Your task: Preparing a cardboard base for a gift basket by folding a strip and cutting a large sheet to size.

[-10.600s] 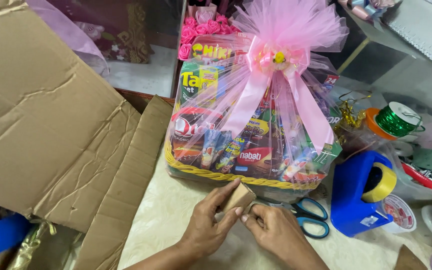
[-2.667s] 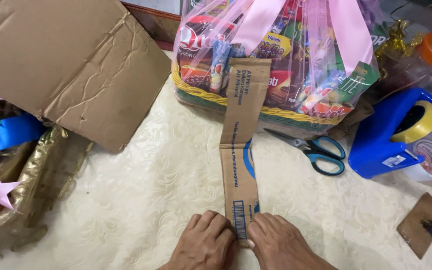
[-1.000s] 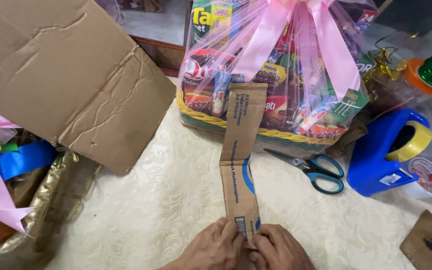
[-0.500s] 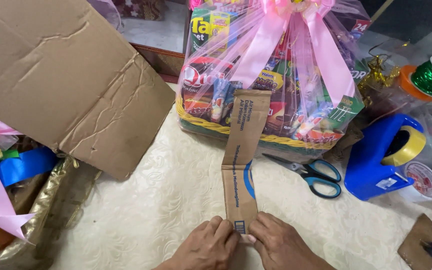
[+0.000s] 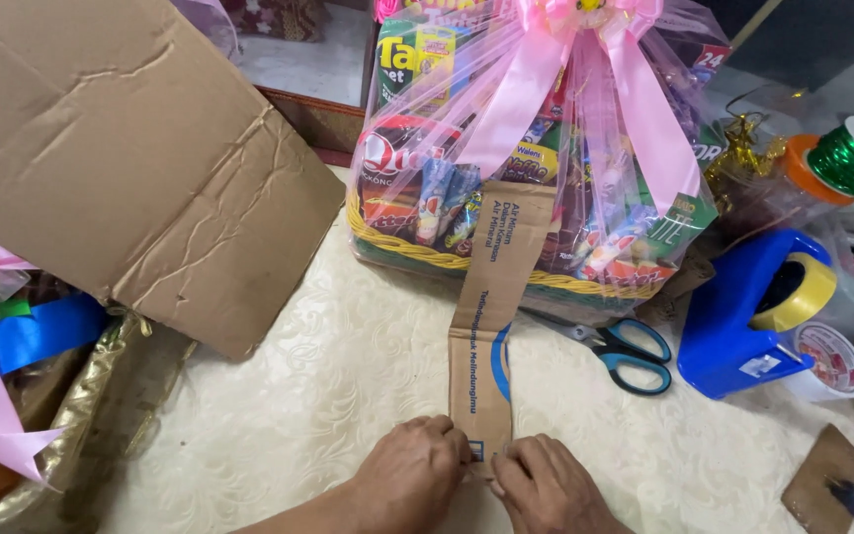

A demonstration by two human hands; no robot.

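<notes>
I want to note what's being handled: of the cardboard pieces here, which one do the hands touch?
The long narrow cardboard strip, pinched at its near end by the left hand and right hand. The big creased cardboard sheet lies untouched.

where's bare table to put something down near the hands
Bare cream tablecloth lies left of the cardboard strip, between the big cardboard sheet and the left hand. A smaller patch lies below the scissors. Right of the tape dispenser it's crowded.
</notes>
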